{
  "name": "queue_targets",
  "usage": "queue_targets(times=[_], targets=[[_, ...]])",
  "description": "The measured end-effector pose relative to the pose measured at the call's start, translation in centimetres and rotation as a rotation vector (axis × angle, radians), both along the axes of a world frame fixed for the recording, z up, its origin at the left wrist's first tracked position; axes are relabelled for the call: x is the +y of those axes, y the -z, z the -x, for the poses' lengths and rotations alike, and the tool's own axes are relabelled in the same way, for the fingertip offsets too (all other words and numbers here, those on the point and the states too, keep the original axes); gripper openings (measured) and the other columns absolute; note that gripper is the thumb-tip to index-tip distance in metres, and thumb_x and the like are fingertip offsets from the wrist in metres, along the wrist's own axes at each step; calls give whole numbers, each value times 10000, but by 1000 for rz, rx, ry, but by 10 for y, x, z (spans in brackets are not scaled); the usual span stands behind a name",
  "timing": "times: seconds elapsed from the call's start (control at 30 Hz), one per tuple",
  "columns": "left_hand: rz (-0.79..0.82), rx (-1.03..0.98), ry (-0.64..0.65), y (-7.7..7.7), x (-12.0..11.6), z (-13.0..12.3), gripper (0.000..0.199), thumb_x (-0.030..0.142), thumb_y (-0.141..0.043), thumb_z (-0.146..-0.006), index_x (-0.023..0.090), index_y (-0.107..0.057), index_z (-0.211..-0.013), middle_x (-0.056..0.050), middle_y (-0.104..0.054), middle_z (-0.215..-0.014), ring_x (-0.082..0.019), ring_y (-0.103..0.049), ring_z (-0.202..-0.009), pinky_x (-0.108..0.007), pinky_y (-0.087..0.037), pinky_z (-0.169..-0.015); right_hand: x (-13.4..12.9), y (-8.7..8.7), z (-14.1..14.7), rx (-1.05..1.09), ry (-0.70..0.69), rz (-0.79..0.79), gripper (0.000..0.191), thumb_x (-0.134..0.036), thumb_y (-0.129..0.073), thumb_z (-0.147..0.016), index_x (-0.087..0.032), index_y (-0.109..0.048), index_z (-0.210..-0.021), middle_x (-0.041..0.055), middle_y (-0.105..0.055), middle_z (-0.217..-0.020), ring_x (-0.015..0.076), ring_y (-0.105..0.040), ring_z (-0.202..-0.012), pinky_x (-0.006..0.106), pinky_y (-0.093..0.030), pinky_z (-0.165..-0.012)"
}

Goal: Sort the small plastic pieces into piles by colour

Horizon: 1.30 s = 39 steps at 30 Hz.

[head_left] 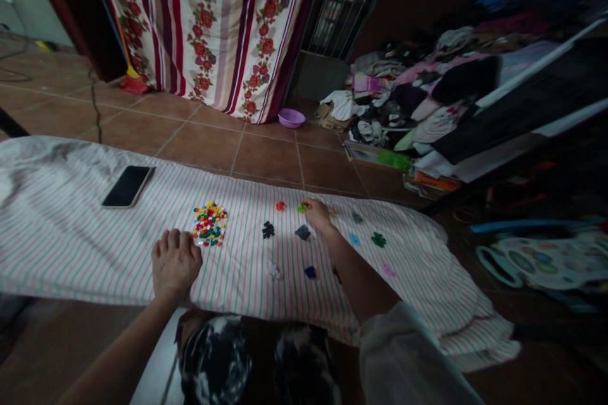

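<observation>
Head view: across the frame lies the desk (237, 193). Lower left, the left hand (175, 262) rests flat, fingers slightly spread, beside the bead pile (209, 224). Right of centre, the nearer right hand (318, 214) pinches the green piece (301, 208), left of its fingertips; long axis unclear.

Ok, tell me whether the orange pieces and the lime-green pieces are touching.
Apart. The head view shows a strip of striped cloth between the orange pieces and the lime-green pieces, which lie at the fingertips of the right hand.
</observation>
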<state>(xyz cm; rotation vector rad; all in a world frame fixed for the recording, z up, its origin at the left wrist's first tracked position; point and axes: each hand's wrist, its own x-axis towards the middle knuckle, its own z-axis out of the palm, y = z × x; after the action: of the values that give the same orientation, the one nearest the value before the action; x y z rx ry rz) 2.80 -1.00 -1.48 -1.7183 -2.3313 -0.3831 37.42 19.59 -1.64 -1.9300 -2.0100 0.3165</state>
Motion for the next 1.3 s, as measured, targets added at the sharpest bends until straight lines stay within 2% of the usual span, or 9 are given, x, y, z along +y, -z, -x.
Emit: queue_targets(times=[0.3,0.53,0.67,0.83,1.3], targets=[[10,11,-8,-1,0,0,302,296,-348,-890,159,-587,-1015,-139,-580,-1133,-297,-465,-1174,-424,-339,-956,0,-3,-6,21,-119,52,445,-26,-486,-751,-210,-713,-1087,71,-703,-1137,187,-628,-1064,273,-450,-929],[5,3,-14,1,0,0,310,297,-363,-876,168,-589,-1044,-144,-577,-1161,-294,-458,-1188,-435,-335,-966,-3,-3,-5,-27,-238,-16,329,-241,-667,-771,-208,-706,-1097,81,-694,-1100,195,-613,-1035,288,-442,-914],[3,-20,-12,1,1,-1,317,294,-364,-872,160,-593,-1045,-154,-568,-1190,-300,-448,-1205,-445,-332,-981,-2,2,-3,-49,-218,-22,251,-250,-679,-777,-219,-730,-1021,70,-693,-1071,189,-608,-1015,286,-445,-884],[4,-20,-9,0,0,-1,313,292,-333,-884,160,-588,-1010,-140,-576,-1134,-299,-441,-1209,-436,-332,-988,-1,5,-1,-35,-177,-30,200,-211,-648,-793,-211,-747,-968,69,-698,-1028,181,-615,-966,274,-452,-861],[0,10,-8,5,0,1,312,302,-352,-897,158,-589,-1040,-144,-570,-1185,-307,-449,-1215,-444,-318,-1016,0,0,0,-77,-198,-43,269,-136,-600,-760,-190,-721,-994,78,-698,-1030,189,-607,-993,264,-431,-892]])
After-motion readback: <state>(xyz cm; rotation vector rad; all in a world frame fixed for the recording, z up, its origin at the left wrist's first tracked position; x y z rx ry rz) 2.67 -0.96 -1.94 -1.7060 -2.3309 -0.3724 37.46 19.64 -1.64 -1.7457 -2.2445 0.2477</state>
